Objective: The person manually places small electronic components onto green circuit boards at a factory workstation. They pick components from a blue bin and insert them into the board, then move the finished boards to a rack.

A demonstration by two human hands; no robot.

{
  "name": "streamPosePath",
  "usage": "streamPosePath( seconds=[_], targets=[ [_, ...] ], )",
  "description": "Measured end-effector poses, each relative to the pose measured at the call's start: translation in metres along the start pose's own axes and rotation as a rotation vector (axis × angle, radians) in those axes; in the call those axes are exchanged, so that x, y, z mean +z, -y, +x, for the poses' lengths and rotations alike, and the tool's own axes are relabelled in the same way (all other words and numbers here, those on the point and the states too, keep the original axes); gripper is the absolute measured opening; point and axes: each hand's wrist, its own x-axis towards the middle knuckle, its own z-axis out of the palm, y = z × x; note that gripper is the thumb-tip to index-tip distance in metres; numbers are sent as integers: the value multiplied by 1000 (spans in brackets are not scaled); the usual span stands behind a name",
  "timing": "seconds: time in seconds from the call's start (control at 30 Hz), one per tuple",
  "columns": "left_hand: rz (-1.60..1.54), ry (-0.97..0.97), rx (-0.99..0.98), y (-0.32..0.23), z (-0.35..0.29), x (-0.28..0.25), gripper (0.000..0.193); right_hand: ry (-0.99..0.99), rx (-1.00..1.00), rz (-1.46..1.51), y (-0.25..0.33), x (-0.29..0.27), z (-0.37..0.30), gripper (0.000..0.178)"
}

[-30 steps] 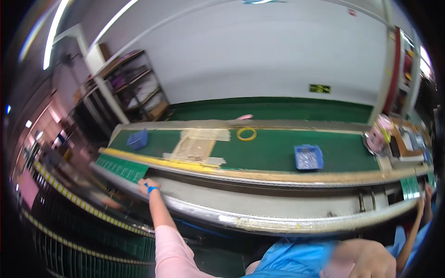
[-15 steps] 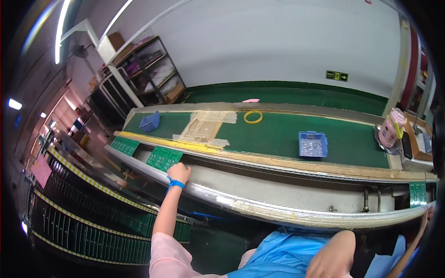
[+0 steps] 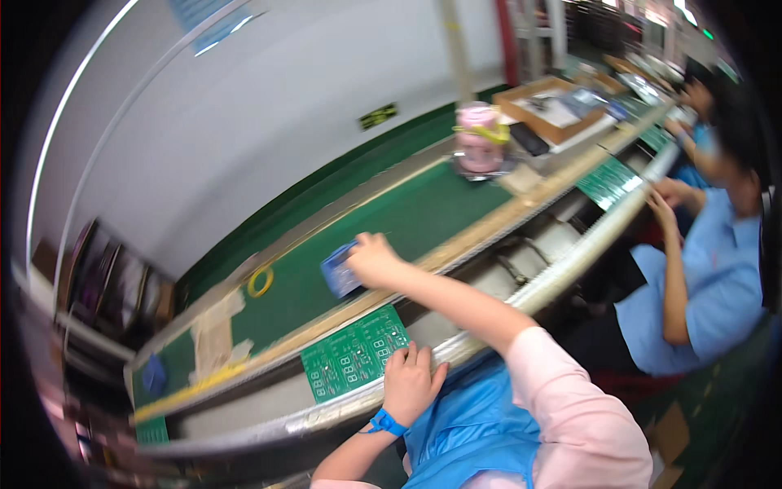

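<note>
A green circuit board (image 3: 352, 352) lies across the rails in front of me, with several digit-display outlines printed on it. My left hand (image 3: 410, 381), wearing a blue wristband (image 3: 384, 422), rests at the board's near right corner, fingers extended over its edge and thumb apart. Across the line, my right hand (image 3: 375, 259) reaches into a small blue bin (image 3: 336, 275) on the green bench top (image 3: 407, 218). Its fingertips are hidden by the bin and the hand itself, so what they touch cannot be made out.
A yellow tape ring (image 3: 261, 282) and another blue bin (image 3: 153, 375) sit to the left. At the right stand a pink bottle (image 3: 481, 138), a dark phone-like object (image 3: 529, 138) and a cardboard tray (image 3: 547, 114). A co-worker in blue (image 3: 692, 277) sits beside another board (image 3: 609, 182).
The view has swung right. My left hand and the circuit board have moved rightward along the rails to in front of me. My right hand has gone from near my lap to the blue bin.
</note>
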Motion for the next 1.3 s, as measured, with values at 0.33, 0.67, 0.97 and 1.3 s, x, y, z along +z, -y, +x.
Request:
streamPosePath(
  seconds=[0.33, 0.67, 0.97, 1.3],
  targets=[
    [-284, -89, -264, 66, 76, -28, 19, 49, 51, -126, 12, 13, 7, 14],
    [344, 31, -341, 170, 119, 8, 19, -165, 42, 116, 10, 27, 2, 12],
    [404, 126, -345, 182, 140, 13, 15, -444, 40, 479, -12, 13, -11, 11],
    [250, -179, -265, 174, 135, 3, 5, 174, 193, 1236, -62, -28, -90, 15]
  ],
)
